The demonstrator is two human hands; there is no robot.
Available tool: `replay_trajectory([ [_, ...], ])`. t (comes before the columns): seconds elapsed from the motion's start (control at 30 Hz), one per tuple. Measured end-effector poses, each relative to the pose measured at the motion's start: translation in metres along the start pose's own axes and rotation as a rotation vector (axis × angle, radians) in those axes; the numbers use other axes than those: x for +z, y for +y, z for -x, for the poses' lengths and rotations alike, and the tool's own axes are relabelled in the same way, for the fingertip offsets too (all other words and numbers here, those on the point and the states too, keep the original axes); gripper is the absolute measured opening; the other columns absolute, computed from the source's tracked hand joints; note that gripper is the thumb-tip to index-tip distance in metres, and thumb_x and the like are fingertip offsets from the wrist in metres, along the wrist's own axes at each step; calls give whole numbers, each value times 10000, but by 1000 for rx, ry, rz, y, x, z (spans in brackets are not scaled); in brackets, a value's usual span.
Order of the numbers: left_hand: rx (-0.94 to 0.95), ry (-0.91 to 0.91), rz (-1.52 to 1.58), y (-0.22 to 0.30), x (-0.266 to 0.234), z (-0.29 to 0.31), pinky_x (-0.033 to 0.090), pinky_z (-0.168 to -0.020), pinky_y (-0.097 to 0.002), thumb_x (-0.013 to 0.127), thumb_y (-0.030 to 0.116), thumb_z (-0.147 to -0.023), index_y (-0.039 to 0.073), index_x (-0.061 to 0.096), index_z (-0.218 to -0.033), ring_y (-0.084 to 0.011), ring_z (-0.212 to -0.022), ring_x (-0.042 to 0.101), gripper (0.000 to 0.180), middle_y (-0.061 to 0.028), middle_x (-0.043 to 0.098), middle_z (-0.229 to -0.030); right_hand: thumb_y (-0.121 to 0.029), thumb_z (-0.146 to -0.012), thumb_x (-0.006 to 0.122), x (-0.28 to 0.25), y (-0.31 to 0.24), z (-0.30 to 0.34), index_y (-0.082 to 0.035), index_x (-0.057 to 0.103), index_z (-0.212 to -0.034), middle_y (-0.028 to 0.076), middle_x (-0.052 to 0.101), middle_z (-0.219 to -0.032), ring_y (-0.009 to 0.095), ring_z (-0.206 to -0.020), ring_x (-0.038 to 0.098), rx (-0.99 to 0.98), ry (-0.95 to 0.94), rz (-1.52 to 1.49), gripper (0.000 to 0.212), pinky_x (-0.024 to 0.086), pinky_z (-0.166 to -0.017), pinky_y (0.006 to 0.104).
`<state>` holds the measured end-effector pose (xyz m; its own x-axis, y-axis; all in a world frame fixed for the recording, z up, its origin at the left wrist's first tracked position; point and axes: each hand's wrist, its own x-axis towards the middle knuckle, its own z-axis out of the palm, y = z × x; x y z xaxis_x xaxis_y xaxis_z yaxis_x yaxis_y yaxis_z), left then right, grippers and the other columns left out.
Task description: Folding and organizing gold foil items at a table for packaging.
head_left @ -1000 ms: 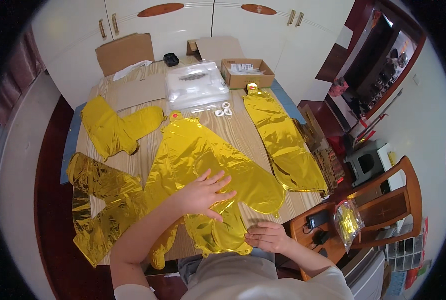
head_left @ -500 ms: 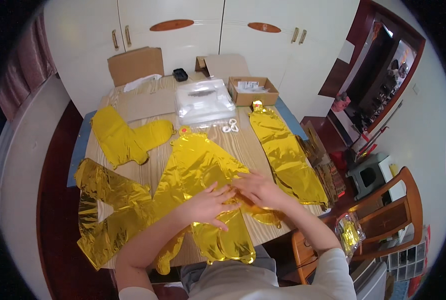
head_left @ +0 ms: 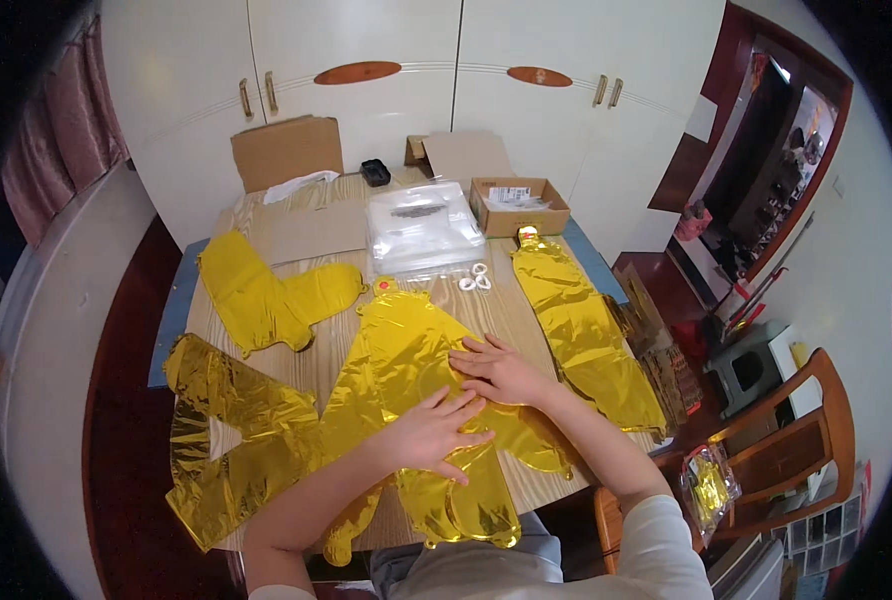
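A large gold foil balloon (head_left: 411, 345), flat and creased, is spread over the near middle of the table with a red spot at its top tab. My left hand (head_left: 431, 435) lies on its lower part, fingers spread. Just above and to the right, my right hand (head_left: 496, 372) rests flat on the same foil with fingers stretched out. More flat gold foil balloons lie around it: an A-shaped one (head_left: 236, 490) at the near left, an L-shaped one (head_left: 256, 295) at the far left, and a long one (head_left: 586, 335) on the right.
Behind the balloons are a stack of clear plastic bags (head_left: 426, 235), white rings (head_left: 474, 278), a cardboard box (head_left: 521, 207) and a black tray (head_left: 375, 172). A wooden chair (head_left: 786, 440) holding a packet of gold foil (head_left: 711, 485) stands at the right.
My right hand has moved up and left across the foil, and its lower right part now lies more spread out. The whole view has shifted slightly.
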<state>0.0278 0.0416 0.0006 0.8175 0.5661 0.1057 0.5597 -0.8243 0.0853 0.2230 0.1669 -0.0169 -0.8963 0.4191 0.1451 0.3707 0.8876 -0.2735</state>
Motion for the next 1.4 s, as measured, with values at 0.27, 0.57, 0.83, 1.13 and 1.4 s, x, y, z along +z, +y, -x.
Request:
replay_trajectory([
  [0.27, -22, -19, -17, 1, 0, 0, 335, -1038, -511, 565, 686, -739, 240, 464, -1366, -351, -1321, 358, 777, -216, 391, -1399, -359, -929, 507, 5, 0, -6, -109, 461, -1367, 60, 427, -1435, 291, -1371, 319, -19, 9, 39, 506, 193, -1129, 507],
  [0.57, -59, -54, -53, 6, -5, 3, 372, -984, -543, 576, 678, -734, 241, 469, -1360, -345, -1326, 354, 770, -215, 379, -1413, -406, -951, 430, 3, -6, -11, -137, 427, -1389, 38, 390, -1462, 250, -1381, 304, -34, -34, 119, 514, 175, -1127, 524],
  [0.83, -46, -34, -62, 6, -6, 4, 376, -980, -546, 574, 685, -725, 236, 482, -1345, -331, -1319, 368, 771, -210, 391, -1404, -427, -960, 394, 7, -8, -4, -145, 281, -1464, 63, 330, -1493, 238, -1396, 270, 64, -46, 117, 589, 116, -1142, 524],
  [1.13, -24, 2, -46, 3, -2, 5, 374, -972, -558, 558, 708, -721, 245, 498, -1336, -332, -1301, 389, 772, -198, 411, -1394, -433, -965, 356, 2, -7, 7, -161, 279, -1466, 44, 312, -1504, 218, -1402, 257, 85, -51, 211, 575, 104, -1138, 539],
  [1.4, -4, -33, -50, 1, -9, 2, 362, -999, -531, 566, 702, -720, 255, 489, -1341, -332, -1291, 404, 769, -195, 421, -1389, -464, -961, 340, 4, 3, 7, -140, 302, -1452, 37, 317, -1502, 223, -1401, 258, 35, -23, 288, 590, 164, -1129, 523],
])
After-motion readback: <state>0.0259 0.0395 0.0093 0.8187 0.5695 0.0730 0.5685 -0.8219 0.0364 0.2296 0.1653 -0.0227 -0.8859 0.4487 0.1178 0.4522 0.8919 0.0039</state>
